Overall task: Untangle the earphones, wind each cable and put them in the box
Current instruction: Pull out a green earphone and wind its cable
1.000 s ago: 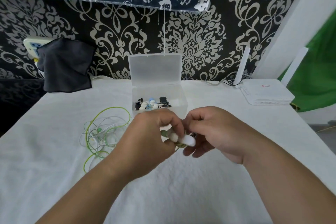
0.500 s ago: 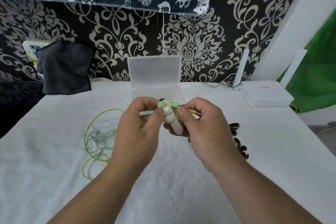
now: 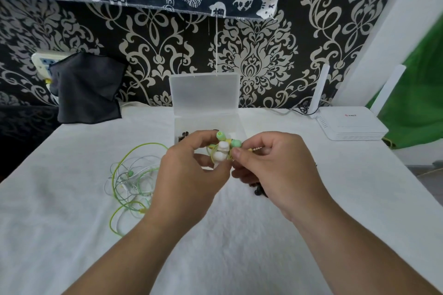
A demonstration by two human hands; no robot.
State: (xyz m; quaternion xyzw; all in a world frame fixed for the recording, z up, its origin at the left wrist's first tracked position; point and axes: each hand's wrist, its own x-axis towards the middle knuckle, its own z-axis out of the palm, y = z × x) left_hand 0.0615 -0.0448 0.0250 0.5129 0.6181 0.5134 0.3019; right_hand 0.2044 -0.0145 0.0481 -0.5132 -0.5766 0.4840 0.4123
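Note:
My left hand [image 3: 189, 170] and my right hand [image 3: 271, 165] together pinch a wound green-yellow earphone bundle [image 3: 223, 151] with a white tie round it; two mint earbuds and a gold plug stick out. They hold it just in front of the clear plastic box [image 3: 206, 117], whose lid stands open; dark earphones lie inside. A tangle of green and white earphone cables [image 3: 131, 175] lies on the white cloth to the left. A black earphone [image 3: 259, 190] peeks out below my right hand.
A white router [image 3: 350, 124] with antennas sits at the back right. A dark cloth [image 3: 86, 88] hangs over a wall socket at the back left. The white cloth-covered table [image 3: 239, 235] ends at the patterned wall.
Both hands have lifted the bundle up and toward the box. The earbuds and plug now show above my fingers. Since half a second ago the hands have hardly moved.

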